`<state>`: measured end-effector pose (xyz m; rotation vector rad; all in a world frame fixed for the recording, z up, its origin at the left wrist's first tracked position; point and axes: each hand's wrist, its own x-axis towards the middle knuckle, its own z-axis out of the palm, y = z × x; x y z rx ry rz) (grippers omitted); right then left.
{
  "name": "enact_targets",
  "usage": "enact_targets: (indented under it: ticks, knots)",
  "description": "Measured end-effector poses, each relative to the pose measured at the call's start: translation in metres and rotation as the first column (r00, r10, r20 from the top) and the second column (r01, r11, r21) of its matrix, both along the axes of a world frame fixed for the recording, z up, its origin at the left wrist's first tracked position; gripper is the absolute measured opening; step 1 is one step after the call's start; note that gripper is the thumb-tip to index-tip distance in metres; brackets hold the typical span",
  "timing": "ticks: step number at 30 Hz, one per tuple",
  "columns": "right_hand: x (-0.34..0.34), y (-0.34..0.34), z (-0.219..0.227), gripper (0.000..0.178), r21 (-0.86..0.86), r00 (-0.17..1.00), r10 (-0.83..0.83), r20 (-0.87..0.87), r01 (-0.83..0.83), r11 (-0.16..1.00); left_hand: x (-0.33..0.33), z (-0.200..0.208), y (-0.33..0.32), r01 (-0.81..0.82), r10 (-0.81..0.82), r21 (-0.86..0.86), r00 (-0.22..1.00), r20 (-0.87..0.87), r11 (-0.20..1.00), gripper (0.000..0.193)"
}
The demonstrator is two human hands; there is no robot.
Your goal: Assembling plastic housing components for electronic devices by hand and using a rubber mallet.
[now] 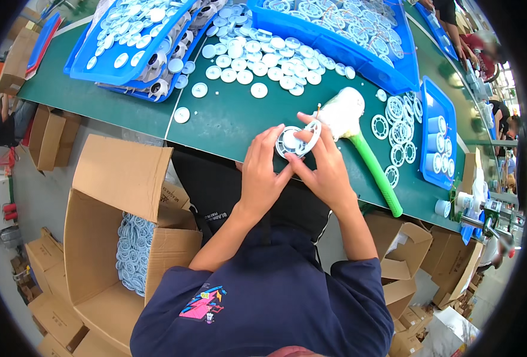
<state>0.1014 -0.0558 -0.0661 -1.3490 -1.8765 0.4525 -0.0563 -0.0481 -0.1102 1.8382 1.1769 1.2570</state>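
Observation:
Just over the table's near edge, my left hand (262, 169) is closed on a round, pale plastic part (281, 147) with a slotted rim and a white centre. My right hand (329, 169) is closed on a thin pale ring (315, 138), tilted against the right side of that part. Both thumbs meet under the two pieces. Right beside my right hand lies a mallet (372, 169) with a green handle and a head wrapped in white. Loose slotted rings (379, 127) lie beyond the mallet. White round caps (259, 90) are scattered on the green table ahead of my hands.
A blue bin (329, 40) of ring parts stands at the back. Stacked blue trays (105, 74) with caps sit at the left, and a blue tray (433, 107) of white cylinders at the right. An open carton (105, 250) of blue rings stands by my left. Other people work farther off.

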Motion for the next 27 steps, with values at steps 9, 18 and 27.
enact_targets:
  ticks: [9,18,27]
  knots:
    - [0.008,-0.004,0.023,0.033,-0.069,0.999,-0.014,0.036,0.016,0.998,0.0,0.0,-0.001,0.007,-0.007,0.008,1.0,0.016,1.0,0.069]
    - [-0.004,-0.015,0.001,0.041,0.04,0.993,-0.034,0.115,0.029,0.999,-0.001,-0.003,-0.001,0.017,-0.015,0.048,0.999,-0.039,0.999,0.075]
    - [-0.006,-0.013,0.008,0.063,0.156,0.98,-0.187,-0.069,0.196,0.968,-0.002,0.003,0.0,0.028,-0.028,0.031,1.0,-0.009,0.999,0.08]
